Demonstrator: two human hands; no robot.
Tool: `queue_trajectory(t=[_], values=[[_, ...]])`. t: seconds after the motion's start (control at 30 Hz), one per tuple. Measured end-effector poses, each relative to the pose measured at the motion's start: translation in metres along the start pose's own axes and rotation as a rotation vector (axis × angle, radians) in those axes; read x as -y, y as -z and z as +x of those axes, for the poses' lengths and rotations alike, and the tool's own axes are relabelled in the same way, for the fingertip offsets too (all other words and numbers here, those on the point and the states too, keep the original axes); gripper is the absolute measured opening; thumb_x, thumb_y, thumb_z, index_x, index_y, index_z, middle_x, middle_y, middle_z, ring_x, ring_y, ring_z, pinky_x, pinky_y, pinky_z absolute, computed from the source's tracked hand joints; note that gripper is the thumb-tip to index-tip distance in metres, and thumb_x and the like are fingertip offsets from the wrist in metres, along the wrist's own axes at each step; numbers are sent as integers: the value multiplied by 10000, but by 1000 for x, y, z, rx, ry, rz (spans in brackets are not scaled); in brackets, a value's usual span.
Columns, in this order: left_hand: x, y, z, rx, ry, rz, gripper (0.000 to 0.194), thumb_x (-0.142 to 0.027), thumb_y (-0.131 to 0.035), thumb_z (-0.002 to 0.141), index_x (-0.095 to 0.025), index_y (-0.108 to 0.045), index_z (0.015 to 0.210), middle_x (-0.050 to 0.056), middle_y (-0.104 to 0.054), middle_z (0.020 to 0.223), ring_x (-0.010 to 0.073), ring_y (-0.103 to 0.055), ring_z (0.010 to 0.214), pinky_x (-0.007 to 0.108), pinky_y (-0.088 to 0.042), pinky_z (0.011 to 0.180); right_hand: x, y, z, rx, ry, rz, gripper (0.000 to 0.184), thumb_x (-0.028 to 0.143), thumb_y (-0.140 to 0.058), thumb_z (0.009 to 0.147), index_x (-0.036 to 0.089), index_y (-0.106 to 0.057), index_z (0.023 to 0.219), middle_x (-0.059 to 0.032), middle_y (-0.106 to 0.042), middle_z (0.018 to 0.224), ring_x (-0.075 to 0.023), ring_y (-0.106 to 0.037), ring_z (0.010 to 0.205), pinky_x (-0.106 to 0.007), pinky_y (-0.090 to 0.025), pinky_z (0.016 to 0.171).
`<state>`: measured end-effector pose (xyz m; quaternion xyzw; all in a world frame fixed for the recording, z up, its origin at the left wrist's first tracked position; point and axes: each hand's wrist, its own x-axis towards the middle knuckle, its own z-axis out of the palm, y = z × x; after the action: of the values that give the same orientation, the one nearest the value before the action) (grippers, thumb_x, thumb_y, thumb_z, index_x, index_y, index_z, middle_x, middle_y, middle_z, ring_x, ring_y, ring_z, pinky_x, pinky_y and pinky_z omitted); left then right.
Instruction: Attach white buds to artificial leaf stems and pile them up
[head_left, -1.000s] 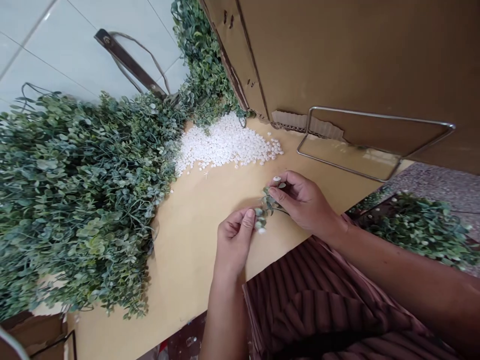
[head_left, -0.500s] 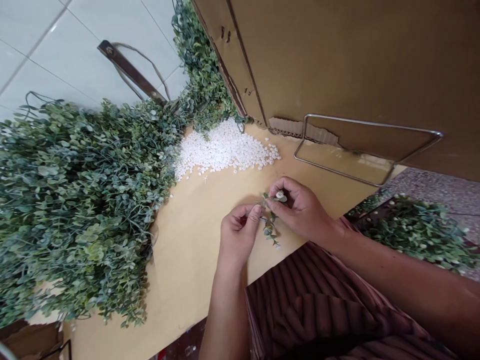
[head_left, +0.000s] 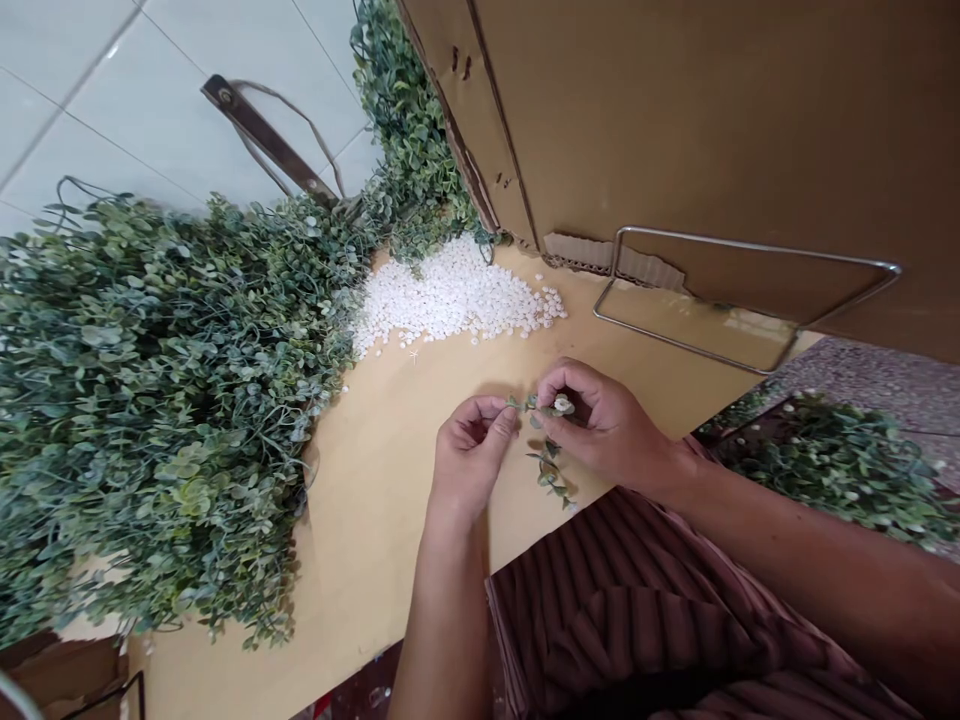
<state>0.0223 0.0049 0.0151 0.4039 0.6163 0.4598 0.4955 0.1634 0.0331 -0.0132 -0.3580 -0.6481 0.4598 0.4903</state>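
A thin sprig of artificial greenery (head_left: pixel 553 470) is stretched between my hands above the tan board, its lower stem hanging down. My left hand (head_left: pixel 476 440) pinches one leafy tip between thumb and forefinger. Closed around the stem is my right hand (head_left: pixel 592 415), with a small white flower (head_left: pixel 562 404) showing at its fingers. Beyond my hands lies a heap of small white pieces (head_left: pixel 457 290), like little blossoms or beads. A large pile of green artificial foliage (head_left: pixel 172 400) fills the left side.
A brown cardboard sheet (head_left: pixel 712 130) stands at the back right, with a bent metal wire frame (head_left: pixel 750 245) in front. More foliage (head_left: pixel 847 460) lies low at the right. A dark metal bar (head_left: pixel 262 135) sticks up behind the left pile. Tan board (head_left: pixel 375 520) lies beneath my hands.
My left hand has shifted slightly left, away from the right, and the sprig's tip is now stretched between them. The hanging stem has swung a little right.
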Motion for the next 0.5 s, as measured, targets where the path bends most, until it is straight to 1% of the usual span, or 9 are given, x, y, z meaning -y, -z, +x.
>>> queue_trajectory(t=[0.1,0.2,0.3,0.37,0.43,0.5], values=[[0,0,0,-2,2,-31,266,-342,-765,584,-161,-619,715,-29,-592,588,76,-527,539,217,-448,574,0,0,0,12,10,-12,110,93,-507,705,192,-458,713,3,-482,700,-125,-477,662,-244,-394,610],[0,0,1,1,-12,-21,257,-355,-754,602,-160,-623,706,-21,-595,580,83,-530,545,223,-449,579,0,0,0,29,41,-21,125,77,-504,699,192,-456,707,4,-474,695,-126,-471,664,-246,-391,609],[0,1,1,35,-21,12,265,-394,-733,625,-154,-629,668,-10,-599,564,88,-527,546,226,-445,579,2,0,0,50,83,-35,129,73,-507,697,193,-460,699,-1,-477,694,-132,-473,679,-257,-396,632],[0,2,1,54,-20,19,279,-408,-732,621,-152,-624,636,-9,-597,554,86,-521,538,222,-442,575,4,0,0,67,94,-31,106,106,-526,712,192,-465,701,-6,-485,701,-137,-480,690,-266,-403,643],[-1,3,1,37,-29,9,279,-405,-740,611,-154,-617,625,-16,-593,548,80,-514,526,215,-438,564,5,0,0,65,66,-12,106,168,-557,723,194,-458,694,-3,-478,692,-136,-477,671,-266,-407,626],[-2,2,0,-3,-48,8,271,-397,-741,612,-158,-616,634,-20,-591,547,81,-516,522,213,-436,555,3,-1,0,32,4,8,140,212,-581,717,198,-444,690,7,-464,680,-128,-469,641,-258,-409,596]])
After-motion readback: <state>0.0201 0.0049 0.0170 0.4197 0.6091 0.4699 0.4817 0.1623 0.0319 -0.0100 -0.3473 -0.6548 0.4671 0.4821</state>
